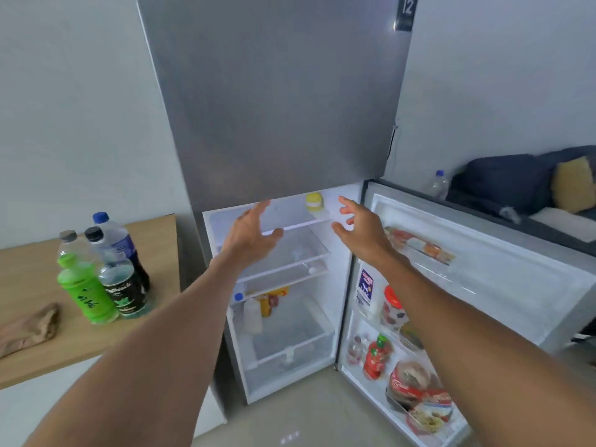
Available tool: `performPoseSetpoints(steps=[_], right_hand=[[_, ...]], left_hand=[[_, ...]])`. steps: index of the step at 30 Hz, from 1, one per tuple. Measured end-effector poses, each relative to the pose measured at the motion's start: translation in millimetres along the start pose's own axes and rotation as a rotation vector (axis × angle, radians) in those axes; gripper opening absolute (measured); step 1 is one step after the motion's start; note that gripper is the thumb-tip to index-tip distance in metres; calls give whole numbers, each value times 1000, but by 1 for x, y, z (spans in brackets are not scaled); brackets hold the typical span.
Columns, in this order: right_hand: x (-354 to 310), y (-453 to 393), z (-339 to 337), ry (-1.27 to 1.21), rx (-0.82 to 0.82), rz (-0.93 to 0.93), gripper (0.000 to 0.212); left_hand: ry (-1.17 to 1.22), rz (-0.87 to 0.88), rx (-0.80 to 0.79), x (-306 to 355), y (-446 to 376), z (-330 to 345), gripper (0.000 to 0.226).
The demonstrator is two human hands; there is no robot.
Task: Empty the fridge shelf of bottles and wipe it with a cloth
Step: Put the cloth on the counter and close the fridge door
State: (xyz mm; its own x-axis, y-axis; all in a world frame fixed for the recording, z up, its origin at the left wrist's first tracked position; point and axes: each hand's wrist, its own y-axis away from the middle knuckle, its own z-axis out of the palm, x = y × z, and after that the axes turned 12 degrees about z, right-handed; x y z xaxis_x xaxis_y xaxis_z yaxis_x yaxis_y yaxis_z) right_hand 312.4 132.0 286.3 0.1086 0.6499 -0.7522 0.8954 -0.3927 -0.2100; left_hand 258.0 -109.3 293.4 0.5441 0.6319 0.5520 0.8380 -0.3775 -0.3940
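Note:
The lower fridge compartment is open, and its top glass shelf [300, 222] carries one bottle with a yellow cap [314, 201] at the back right. My left hand [250, 235] is stretched out over the shelf's front edge, fingers spread, holding nothing. My right hand [359, 225] hovers just right of the yellow-capped bottle, also open and not touching it. Several bottles [106, 269] stand grouped on the wooden table [38, 353] at the left: a green one, a dark-label one, a blue-capped one. A crumpled brown cloth [30, 329] lies on the table near its front left.
The fridge door [477, 285] swings open to the right, its racks full of sauces, jars and packets. Lower shelves hold a blue-capped bottle [239, 296] and some food. The closed freezer door [274, 91] looms above. A dark sofa with a clear bottle [437, 185] is behind the door.

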Motion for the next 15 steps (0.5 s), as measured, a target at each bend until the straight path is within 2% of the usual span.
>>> performPoseSetpoints(steps=[4, 9, 15], right_hand=[[55, -55, -64, 39, 39, 21, 63], [121, -116, -128, 173, 40, 71, 64], [153, -168, -159, 401, -227, 154, 85]], left_hand=[[-86, 59, 17, 52, -66, 62, 79], [-327, 149, 108, 89, -134, 120, 86], [-576, 13, 167, 99, -166, 163, 96]])
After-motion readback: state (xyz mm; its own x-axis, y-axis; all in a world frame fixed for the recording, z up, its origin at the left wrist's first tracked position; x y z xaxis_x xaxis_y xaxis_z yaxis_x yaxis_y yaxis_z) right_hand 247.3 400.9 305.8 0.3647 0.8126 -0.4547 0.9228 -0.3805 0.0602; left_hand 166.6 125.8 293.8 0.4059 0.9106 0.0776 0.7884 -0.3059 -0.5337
